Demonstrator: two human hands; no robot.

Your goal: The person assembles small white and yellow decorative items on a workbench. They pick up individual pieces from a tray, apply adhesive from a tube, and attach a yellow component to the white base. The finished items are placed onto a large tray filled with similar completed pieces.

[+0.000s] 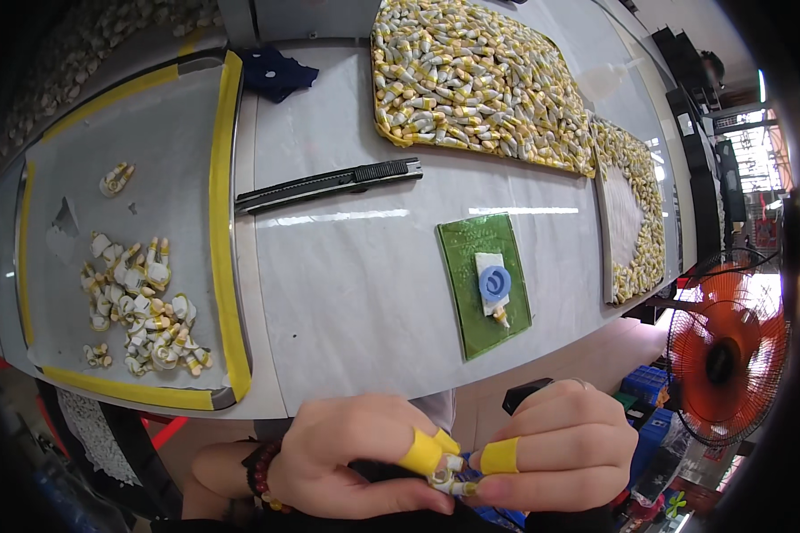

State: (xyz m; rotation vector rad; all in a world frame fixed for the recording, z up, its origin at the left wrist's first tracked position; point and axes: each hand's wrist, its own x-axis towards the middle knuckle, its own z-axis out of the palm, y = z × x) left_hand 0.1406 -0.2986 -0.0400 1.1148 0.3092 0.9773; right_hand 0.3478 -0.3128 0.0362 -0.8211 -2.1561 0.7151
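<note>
Left hand: the left hand [360, 457] sat at the lower edge of the view, fingers curled, a yellow tape band [420, 452] wrapped round one fingertip; thumb and finger were pinched together on a small part [449, 480].
Right hand: the right hand [564, 444] met it from the other side, also with a taped fingertip, closed on the same part.
Part: a small white and yellow piece, held between both hands' fingertips; its exact form could not be told, being mostly covered.
Wrist: a dark red bead bracelet [260, 471] was on the left wrist.
Just beyond the grip: a green mat [471, 306] lay on the table [347, 293], bearing a white piece with a blue round cap [495, 284].
Farther beyond: a black utility knife [329, 185] lay across the table, and past it a heaped tray of parts [471, 80].
Beyond and left of the grip: a yellow-edged tray [225, 222] held a loose cluster of finished pieces [142, 306].
Right of the grip: an orange fan [727, 355] stood below table level.
</note>
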